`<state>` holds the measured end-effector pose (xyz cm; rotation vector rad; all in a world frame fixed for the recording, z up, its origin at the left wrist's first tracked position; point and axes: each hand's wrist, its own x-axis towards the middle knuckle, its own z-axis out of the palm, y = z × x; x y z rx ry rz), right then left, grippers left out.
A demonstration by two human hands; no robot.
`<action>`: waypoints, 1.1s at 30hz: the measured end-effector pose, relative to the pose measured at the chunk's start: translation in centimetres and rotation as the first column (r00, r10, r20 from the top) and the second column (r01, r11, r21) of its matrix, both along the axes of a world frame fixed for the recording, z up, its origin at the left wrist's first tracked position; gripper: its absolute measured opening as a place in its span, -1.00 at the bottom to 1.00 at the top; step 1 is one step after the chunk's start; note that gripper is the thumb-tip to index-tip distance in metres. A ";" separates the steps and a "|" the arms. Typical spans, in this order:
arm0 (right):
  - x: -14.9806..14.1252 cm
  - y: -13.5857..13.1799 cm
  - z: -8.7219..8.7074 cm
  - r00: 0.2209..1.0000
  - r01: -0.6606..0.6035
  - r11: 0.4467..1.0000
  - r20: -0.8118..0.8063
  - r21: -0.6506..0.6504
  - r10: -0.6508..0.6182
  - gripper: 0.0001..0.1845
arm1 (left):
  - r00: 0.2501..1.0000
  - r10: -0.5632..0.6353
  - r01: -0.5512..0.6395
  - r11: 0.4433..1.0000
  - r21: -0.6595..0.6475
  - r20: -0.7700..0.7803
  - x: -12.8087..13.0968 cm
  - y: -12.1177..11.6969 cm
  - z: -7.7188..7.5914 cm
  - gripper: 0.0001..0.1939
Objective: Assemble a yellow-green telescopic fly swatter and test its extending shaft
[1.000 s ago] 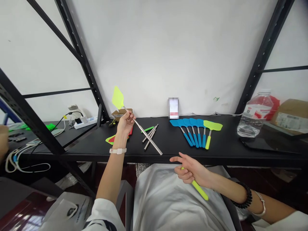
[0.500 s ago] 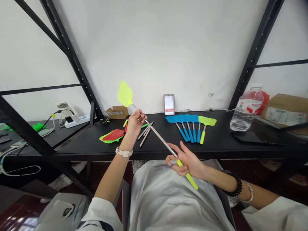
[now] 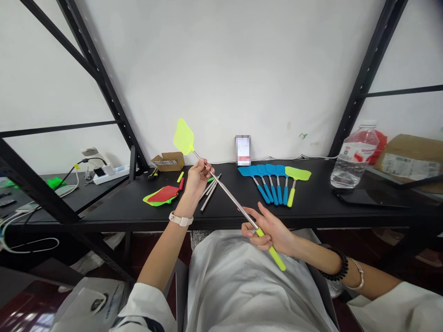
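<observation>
A yellow-green telescopic fly swatter (image 3: 228, 195) slants across the view with its metal rod drawn out long. Its flat head (image 3: 183, 137) points up and left, and the grip (image 3: 277, 258) hangs low on the right. My left hand (image 3: 200, 176) pinches the rod a little below the head. Around the rod's lower end and the top of the grip, my right hand (image 3: 268, 232) is curled, its thumb lifted off. Beyond my hands on the desk, several blue fly swatters (image 3: 272, 184) lie fanned beside one short yellow-green swatter (image 3: 295, 180).
Loose metal rods (image 3: 209, 196), red and green swatter heads (image 3: 162, 195) and small grips (image 3: 181, 180) lie on the black desk (image 3: 121, 203). At the back stand a cardboard box (image 3: 169, 161) and a phone (image 3: 243, 150). On the right are a water bottle (image 3: 353, 157) and a dark tablet (image 3: 370, 198).
The swatter's head and my left hand have shifted slightly right and down. My right hand has moved a little right, still around the grip's top.
</observation>
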<state>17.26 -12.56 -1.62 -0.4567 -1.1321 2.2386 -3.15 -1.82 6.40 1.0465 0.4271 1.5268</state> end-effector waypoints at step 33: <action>0.5 0.3 0.1 0.992 0.076 0.987 0.107 -0.140 -0.061 -0.51 | 0.960 -0.207 0.190 0.976 -0.104 -0.190 5.2 -1.1 -4.6 -0.71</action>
